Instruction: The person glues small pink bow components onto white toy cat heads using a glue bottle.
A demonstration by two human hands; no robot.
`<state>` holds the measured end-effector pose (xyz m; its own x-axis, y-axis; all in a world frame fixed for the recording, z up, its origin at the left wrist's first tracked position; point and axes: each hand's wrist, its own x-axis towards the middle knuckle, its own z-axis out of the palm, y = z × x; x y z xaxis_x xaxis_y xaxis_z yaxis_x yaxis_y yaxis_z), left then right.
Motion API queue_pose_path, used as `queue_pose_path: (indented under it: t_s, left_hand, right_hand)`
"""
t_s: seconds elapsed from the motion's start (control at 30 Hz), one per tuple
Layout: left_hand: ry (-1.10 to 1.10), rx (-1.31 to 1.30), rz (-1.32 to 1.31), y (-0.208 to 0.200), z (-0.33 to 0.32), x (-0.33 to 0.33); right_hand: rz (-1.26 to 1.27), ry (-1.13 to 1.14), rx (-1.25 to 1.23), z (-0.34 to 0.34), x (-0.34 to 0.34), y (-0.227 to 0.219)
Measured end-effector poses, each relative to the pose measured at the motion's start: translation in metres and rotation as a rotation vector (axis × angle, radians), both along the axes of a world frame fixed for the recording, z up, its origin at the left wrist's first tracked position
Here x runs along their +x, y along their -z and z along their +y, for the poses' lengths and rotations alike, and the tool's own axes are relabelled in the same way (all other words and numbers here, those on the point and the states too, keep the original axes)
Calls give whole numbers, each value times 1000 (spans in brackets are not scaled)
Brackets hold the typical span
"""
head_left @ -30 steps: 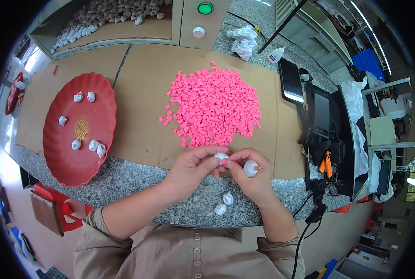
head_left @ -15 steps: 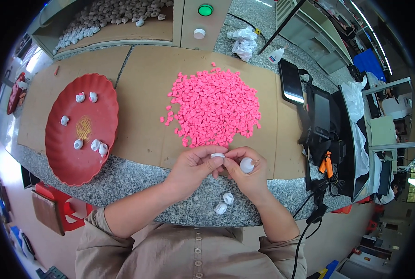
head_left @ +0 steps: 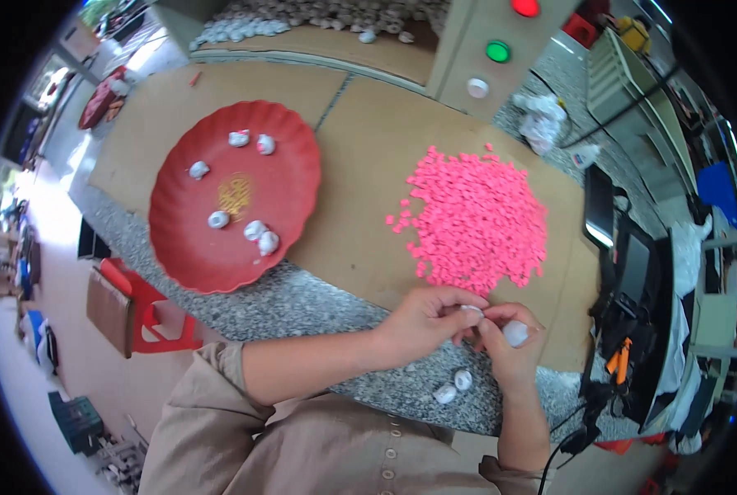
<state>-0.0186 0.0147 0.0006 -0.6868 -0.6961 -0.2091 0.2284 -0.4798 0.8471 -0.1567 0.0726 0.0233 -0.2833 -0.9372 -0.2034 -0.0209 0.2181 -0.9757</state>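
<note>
My left hand (head_left: pixel 430 324) pinches a small white piece (head_left: pixel 471 308) between thumb and fingers, just in front of the pink heap. Its fingertips hide most of the piece. My right hand (head_left: pixel 513 353) meets it there, thumb and forefinger at the piece, with a small white squeeze bottle (head_left: pixel 515 332) tucked in the same hand. Many tiny pink pieces (head_left: pixel 477 219) lie heaped on the cardboard beyond both hands. Below the right hand, two small white rounded pieces, one (head_left: pixel 462 379) and another (head_left: pixel 444 394), rest on the granite tabletop.
A scalloped red tray (head_left: pixel 170 247) at left holds several white pieces, two with pink on them. Cardboard (head_left: pixel 360 223) covers much of the granite table. An open-fronted cabinet (head_left: pixel 459 74) stands behind, holding many white pieces. A phone (head_left: pixel 599 206), black bag and cables line the right side.
The view has swung to the left, so the tray, heap and hands appear farther right and tilted. Both hands keep together at the white piece, the bottle still in the right.
</note>
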Motion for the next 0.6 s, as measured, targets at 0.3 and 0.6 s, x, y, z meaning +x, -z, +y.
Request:
queue_pose_path:
  t_s: [0.3, 0.6]
  left_hand:
    - [-9, -5, 88, 2, 5, 2]
    - [-515, -330, -40, -62, -25, 51]
  right_hand:
    - [-3, 18, -70, 4, 3, 8]
    - [-431, 55, -204, -1, -16, 10]
